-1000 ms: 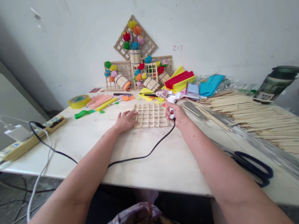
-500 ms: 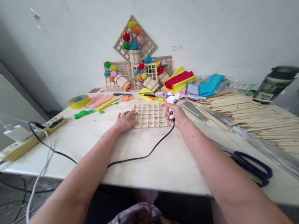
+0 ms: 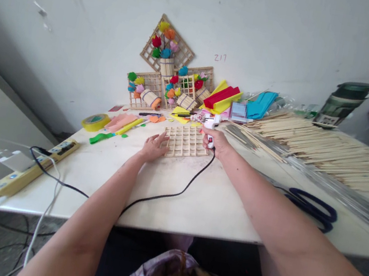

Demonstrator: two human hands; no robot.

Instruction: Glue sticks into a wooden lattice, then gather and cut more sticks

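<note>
Grid [image 3: 184, 141]: pale, thin wood-look sticks crossed into a rectangular lattice, open square cells. Lies flat on the worktop [image 3: 170, 216], long side roughly left-right, slightly skewed. Left hand's [image 3: 155, 147] fingers at its left edge; right edge just beside the right hand [image 3: 217, 142].

Tool [image 3: 212, 123]: white, corded, looks like a glue gun. Red switch on handle. Gripped in right hand, handle down, body above the fist, over by the grid's far right corner. Tip too small to read. Black cord [image 3: 174, 194] exits handle bottom, curves near-left across worktop, goes behind left forearm.
</note>
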